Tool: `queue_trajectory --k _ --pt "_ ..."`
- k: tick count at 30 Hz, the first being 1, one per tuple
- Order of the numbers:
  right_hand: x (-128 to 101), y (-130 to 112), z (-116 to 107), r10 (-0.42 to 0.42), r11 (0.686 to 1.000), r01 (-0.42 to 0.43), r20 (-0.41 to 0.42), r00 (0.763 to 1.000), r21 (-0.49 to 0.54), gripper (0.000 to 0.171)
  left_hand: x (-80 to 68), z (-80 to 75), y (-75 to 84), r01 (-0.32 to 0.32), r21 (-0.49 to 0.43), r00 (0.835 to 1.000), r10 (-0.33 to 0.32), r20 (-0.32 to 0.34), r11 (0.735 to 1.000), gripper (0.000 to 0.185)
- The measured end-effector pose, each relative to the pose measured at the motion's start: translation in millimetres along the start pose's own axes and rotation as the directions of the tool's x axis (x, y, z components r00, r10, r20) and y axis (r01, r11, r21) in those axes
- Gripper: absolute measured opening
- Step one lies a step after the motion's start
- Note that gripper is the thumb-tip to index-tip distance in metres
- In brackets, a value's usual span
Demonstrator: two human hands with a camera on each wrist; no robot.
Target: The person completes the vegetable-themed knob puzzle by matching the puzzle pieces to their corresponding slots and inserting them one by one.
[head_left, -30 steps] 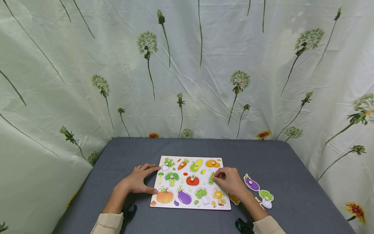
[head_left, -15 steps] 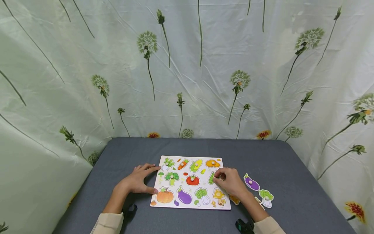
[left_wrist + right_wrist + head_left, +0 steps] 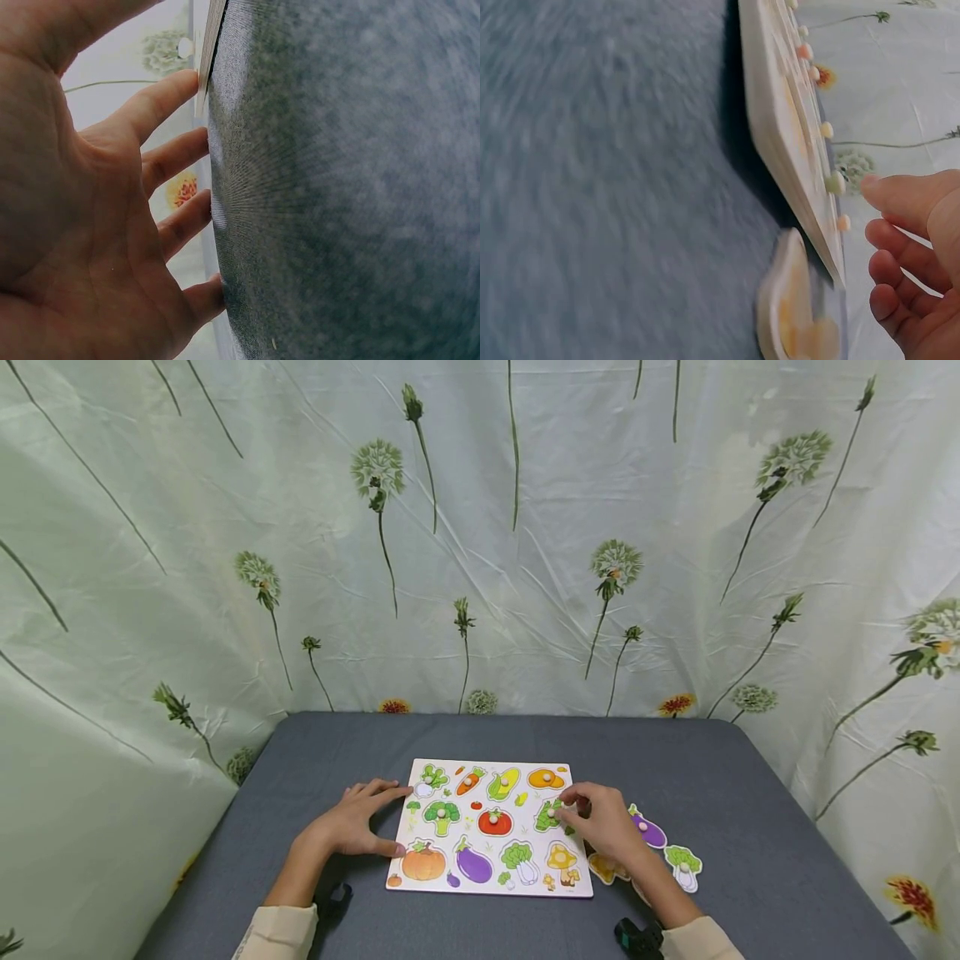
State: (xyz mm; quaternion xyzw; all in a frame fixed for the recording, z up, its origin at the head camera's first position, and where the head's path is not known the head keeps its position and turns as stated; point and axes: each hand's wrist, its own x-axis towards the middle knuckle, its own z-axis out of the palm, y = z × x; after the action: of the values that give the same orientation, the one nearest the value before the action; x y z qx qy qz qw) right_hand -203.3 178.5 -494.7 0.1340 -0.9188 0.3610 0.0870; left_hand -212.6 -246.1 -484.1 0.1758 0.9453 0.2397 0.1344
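Note:
A white vegetable puzzle board [image 3: 489,894] lies on the table. Its upper two rows carry knobbed pieces, among them a tomato [image 3: 495,823] and a green vegetable piece [image 3: 545,817]. The bottom row shows pictures without knobs. My left hand [image 3: 354,822] is spread wide at the board's left edge, thumb and index fingertip touching it. My right hand [image 3: 606,822] hovers by the board's right edge, just right of the green piece. In the right wrist view, a gap separates the thumb from the pale green knob [image 3: 835,182], and the loosely curled fingers hold nothing.
Right of the board lie an eggplant piece [image 3: 651,832], a bok choy piece [image 3: 683,869] and a yellow-orange piece [image 3: 604,867], partly hidden by the right forearm. Grey cloth [image 3: 480,931] covers the table; a dandelion-print curtain [image 3: 495,527] hangs behind.
My right hand has let go of the green piece's knob and drawn back slightly to the right, uncovering more of the piece. The left hand and the board have stayed put.

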Motion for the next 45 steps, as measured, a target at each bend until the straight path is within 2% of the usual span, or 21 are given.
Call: queue_trajectory --k 8,17,25,35,45 --pt "-3.2 7.1 -15.5 -0.031 0.998 0.029 -0.039 0.999 -0.058 0.014 1.9 0.8 -3.8 0.015 0.013 1.000 -0.015 -0.006 1.000 0.100" --pt "-12.0 16.9 -33.0 0.008 0.994 -0.011 -0.033 0.999 -0.109 0.011 2.5 1.2 -3.8 0.018 0.015 1.000 -0.018 -0.005 1.000 0.100" --pt "-21.4 22.2 -42.9 0.014 0.995 -0.016 -0.023 1.000 -0.098 0.011 2.6 1.3 -3.7 0.022 0.014 1.000 -0.022 -0.002 1.000 0.100" --pt "-35.0 26.9 -50.3 0.078 0.994 -0.076 0.029 0.997 -0.079 0.015 2.5 1.5 -1.9 0.035 0.018 0.999 -0.035 -0.002 0.999 0.100" --pt "-44.6 27.8 -50.3 0.116 0.991 -0.112 0.063 0.991 -0.071 0.021 2.3 0.9 -2.5 0.020 0.015 1.000 -0.020 0.001 1.000 0.099"
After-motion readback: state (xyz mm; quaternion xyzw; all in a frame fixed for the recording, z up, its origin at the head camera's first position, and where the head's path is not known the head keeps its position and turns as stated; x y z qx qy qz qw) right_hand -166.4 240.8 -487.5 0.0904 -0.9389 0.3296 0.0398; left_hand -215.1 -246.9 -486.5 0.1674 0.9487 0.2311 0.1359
